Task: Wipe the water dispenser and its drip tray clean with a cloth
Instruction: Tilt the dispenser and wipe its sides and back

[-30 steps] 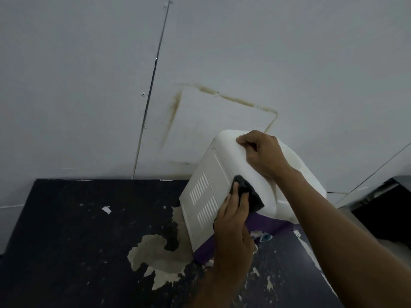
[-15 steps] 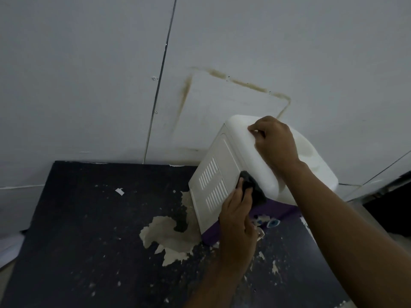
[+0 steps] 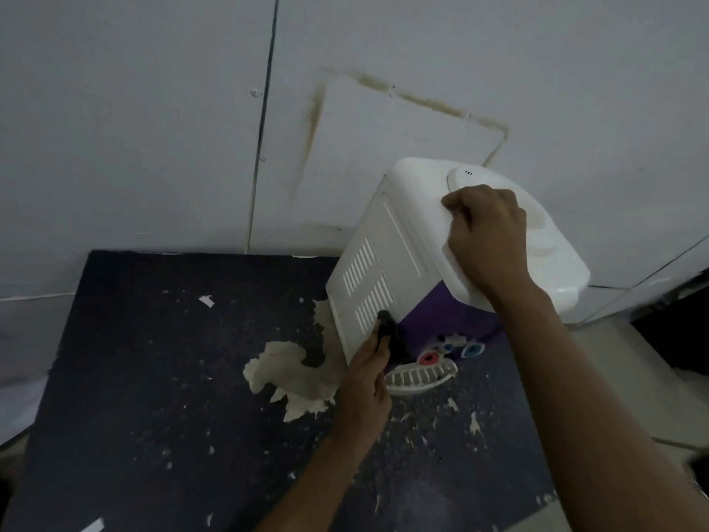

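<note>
The dark table [image 3: 153,397] fills the lower half of the view, its coating flaked with pale specks. From 6 o'clock a bare forearm reaches up to the left hand [image 3: 368,374], just right of centre. Its fingers are closed tight on a dark cloth [image 3: 385,330], which they press against the bottom corner of the water dispenser [image 3: 383,263], where the vented white side panel meets the purple front.

At 3 o'clock of that hand, just beside it, the white slotted drip tray [image 3: 422,376] lies on the table at the foot of the purple front. Above the tray are a red tap [image 3: 429,358] and a blue tap [image 3: 472,349]. At 9 o'clock of the hand a large pale patch [image 3: 291,374] shows where the coating has peeled away.

The dispenser stands at about 2 o'clock on the table, close to the wall [image 3: 153,109]. The right hand [image 3: 487,240] grips its white top — fingers curled over the left edge, wrist running off toward 4 o'clock. On the grey wall behind, a brownish stain [image 3: 422,101] traces a rectangular outline.
</note>
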{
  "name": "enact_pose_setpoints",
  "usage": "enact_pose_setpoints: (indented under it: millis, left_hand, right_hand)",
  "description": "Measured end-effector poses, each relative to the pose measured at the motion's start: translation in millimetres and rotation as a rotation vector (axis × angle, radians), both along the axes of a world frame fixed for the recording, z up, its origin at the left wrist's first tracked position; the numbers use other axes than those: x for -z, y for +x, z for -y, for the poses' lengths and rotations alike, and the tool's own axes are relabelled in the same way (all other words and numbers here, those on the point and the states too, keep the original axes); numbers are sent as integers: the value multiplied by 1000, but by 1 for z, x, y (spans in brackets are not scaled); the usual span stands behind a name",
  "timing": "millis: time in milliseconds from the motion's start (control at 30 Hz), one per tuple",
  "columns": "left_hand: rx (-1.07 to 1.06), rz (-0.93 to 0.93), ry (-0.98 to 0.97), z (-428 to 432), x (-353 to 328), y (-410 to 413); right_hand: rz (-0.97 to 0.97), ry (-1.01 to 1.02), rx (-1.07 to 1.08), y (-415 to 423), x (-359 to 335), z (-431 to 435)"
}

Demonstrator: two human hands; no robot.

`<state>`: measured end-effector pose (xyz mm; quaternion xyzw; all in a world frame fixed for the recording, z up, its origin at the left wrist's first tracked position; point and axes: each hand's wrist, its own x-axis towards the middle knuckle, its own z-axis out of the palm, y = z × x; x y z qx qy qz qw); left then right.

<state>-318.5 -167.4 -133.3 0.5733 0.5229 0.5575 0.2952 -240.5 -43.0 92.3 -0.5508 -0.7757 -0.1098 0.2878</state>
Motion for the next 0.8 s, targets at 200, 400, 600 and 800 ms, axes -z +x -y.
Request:
enact_pose_setpoints:
  millis: [200,400,600,800]
  left_hand:
    - [33,-10,-58,-4,18,-7]
    - [40,-18,-188,-3,34,-8]
    - [34,-25,-339,-6,53,-9]
    - [40,34,-423,-16,54,-12]
  right_hand:
    - [108,17,12,-2,8,18]
    - [119,106,143,6,35,64]
    - [207,168,98,20,67,72]
    - [177,263,207,11,83,69]
